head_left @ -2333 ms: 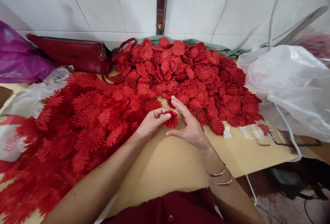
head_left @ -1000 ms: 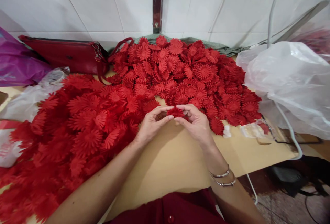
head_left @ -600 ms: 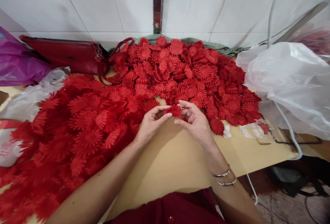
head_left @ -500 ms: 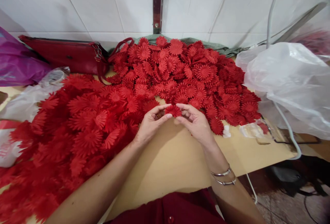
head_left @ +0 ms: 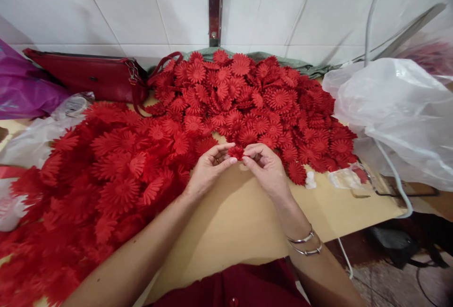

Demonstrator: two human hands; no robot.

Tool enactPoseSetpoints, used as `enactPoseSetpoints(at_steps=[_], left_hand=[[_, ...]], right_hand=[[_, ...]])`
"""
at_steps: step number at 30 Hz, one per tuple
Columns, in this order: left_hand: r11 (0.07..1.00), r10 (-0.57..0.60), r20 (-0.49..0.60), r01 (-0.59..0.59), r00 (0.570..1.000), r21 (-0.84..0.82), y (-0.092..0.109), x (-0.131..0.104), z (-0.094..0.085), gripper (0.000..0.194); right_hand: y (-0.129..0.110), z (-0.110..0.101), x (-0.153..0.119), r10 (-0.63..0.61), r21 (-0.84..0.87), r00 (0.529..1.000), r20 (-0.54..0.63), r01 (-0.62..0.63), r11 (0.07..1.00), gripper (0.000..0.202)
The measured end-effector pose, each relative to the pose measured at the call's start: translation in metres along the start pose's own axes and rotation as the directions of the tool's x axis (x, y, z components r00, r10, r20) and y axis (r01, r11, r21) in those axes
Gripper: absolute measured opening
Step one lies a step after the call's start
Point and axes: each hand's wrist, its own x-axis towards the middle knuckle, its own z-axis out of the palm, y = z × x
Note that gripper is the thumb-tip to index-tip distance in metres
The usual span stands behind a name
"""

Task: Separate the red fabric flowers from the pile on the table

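A small red fabric flower (head_left: 236,152) is pinched between my two hands, just above the table. My left hand (head_left: 209,166) grips its left edge between thumb and fingers. On the opposite edge, my right hand (head_left: 266,165) pinches the petals in the same way. The flower looks bunched, and its far side is partly hidden by fingertips. Behind my hands rises a pile of red flower pieces (head_left: 279,99) with ribbed petals. Another heap of looser, flatter red flower pieces (head_left: 120,194) spreads to the left, beside my left forearm.
At the back left lie a dark red handbag (head_left: 88,78) and a purple bag (head_left: 28,85). A white plastic bag (head_left: 396,104) bulges at the right, near a pale cable (head_left: 392,170). Small white scraps (head_left: 345,178) lie on the tan table (head_left: 226,222). White tiled wall stands behind.
The flower between my fingertips has gone from flatter and spread to more bunched. My right thumb and fingers have closed nearer together at its edge. Both heaps look unchanged.
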Motion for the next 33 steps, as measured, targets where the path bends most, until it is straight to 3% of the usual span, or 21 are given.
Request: enactPoseSetpoints(at_steps=[3,7,10,14,20,25,30,33], left_hand=[[0.998,-0.029,-0.017,0.028,0.999,-0.057,-0.002,0.002,-0.002,0.045],[0.985,-0.098,0.047,0.104,0.994,-0.138,-0.001,0.003,-0.003,0.055],[0.983,-0.117,0.084,0.127,0.99,-0.129,0.0,0.002,-0.004,0.049],[0.992,-0.071,0.055,0.076,0.996,-0.103,-0.001,0.002,-0.004,0.039],[0.994,0.08,0.095,-0.087,0.992,0.07,0.0,0.0,-0.003,0.025],[0.943,0.195,0.132,-0.222,0.972,0.248,0.002,-0.001,-0.003,0.021],[0.983,0.159,-0.005,-0.158,0.987,0.091,-0.003,0.0,-0.001,0.032],[0.986,0.155,-0.008,-0.154,0.988,0.058,-0.002,-0.001,0.001,0.025]], right_hand=[[0.0,-0.001,0.001,0.03,0.009,0.999,0.042,-0.03,0.999,0.025],[-0.003,-0.005,0.001,0.129,-0.002,0.979,0.156,-0.131,0.991,0.048],[-0.005,-0.006,0.0,0.123,-0.026,0.973,0.198,-0.12,0.992,0.034],[-0.002,-0.002,-0.002,0.098,0.03,0.984,0.15,-0.103,0.994,0.018],[0.004,-0.002,-0.001,-0.036,-0.059,0.999,0.022,0.037,0.998,0.009],[0.005,-0.002,0.0,0.016,-0.09,0.999,-0.03,-0.019,0.996,0.032],[0.001,0.003,-0.002,-0.137,-0.281,0.99,-0.016,0.127,0.951,0.006],[0.002,0.005,-0.003,-0.145,-0.249,0.989,-0.017,0.137,0.959,0.004]])
